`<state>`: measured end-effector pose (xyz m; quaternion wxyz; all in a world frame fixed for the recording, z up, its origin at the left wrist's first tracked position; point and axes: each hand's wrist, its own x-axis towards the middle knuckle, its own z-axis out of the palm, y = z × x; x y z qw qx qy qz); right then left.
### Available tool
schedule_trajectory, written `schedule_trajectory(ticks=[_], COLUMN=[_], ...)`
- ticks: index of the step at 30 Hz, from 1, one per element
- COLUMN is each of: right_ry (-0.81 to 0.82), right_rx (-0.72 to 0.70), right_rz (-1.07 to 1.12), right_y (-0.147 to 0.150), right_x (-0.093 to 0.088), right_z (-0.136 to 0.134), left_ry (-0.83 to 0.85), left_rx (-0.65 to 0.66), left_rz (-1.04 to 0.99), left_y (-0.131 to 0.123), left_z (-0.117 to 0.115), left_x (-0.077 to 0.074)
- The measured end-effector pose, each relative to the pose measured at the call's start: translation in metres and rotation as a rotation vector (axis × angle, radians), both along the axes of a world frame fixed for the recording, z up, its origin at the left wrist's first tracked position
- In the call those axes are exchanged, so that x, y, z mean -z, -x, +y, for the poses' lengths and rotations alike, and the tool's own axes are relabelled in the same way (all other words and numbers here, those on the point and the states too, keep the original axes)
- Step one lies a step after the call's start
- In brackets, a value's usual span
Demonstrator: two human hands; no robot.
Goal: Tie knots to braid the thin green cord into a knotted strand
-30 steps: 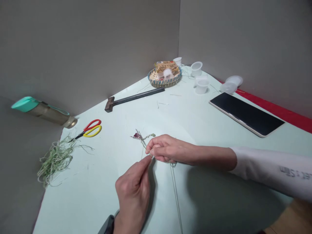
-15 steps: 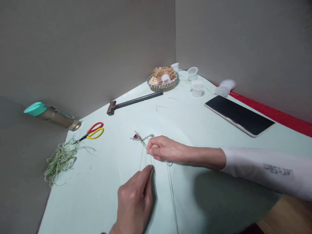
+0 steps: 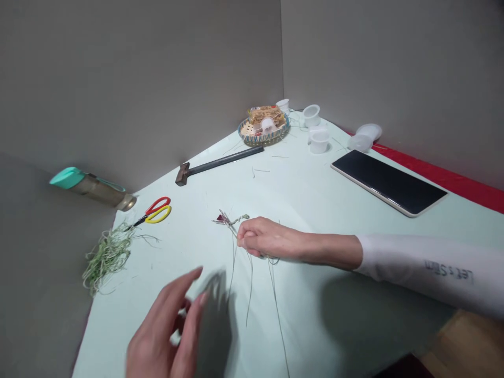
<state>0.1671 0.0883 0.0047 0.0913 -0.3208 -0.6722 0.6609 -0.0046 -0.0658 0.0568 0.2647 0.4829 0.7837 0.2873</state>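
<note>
My right hand [image 3: 262, 237] is closed in a pinch on the stem of a small thread craft piece [image 3: 222, 218]. The piece has a dark red, pointed middle with pale strands sticking out, and a short twisted green strand [image 3: 241, 218] branches off it. Thin loose threads [image 3: 251, 286] trail from under this hand toward me over the table. My left hand [image 3: 169, 325] is above the table at lower left, thumb and forefinger apart, holding nothing. What lies inside the right fist is hidden.
Scissors [image 3: 157, 210] with red and yellow handles lie by a green thread bundle [image 3: 108, 260] at left, near a bottle [image 3: 94, 190]. Farther back are a hammer [image 3: 220, 164], a woven basket [image 3: 263, 140] and plastic cups [image 3: 318, 142]. A dark-screened tablet [image 3: 388, 181] lies right.
My left hand has let go of the threads, opened and moved down and left. Those threads now hang slack in curves. My right hand keeps its pinch in nearly the same place.
</note>
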Motion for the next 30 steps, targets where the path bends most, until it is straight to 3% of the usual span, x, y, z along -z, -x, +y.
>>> schedule_trajectory(ticks=[4,7,12,20,30], right_ry=[-0.009,0.000,0.035,0.053,-0.132], right_rx=[0.000,0.011,0.031,0.041,0.052], right_rz=[0.023,0.041,0.073,0.101,0.052], right_y=[0.000,0.001,0.001,-0.002,-0.006], right_x=[-0.001,-0.001,-0.002,-0.001,-0.001], right_z=[0.000,0.000,0.002,0.003,-0.001], left_ry=[0.113,0.151,0.100,0.011,0.013], left_rx=[0.094,0.143,0.088,-0.034,-0.059], left_rz=[-0.391,-0.590,-0.745,-0.850,-0.820], left_y=[-0.015,-0.018,-0.013,-0.015,-0.018], left_z=[0.062,0.085,0.087,0.087,0.091], left_x=[0.011,0.027,0.042,0.050,0.048])
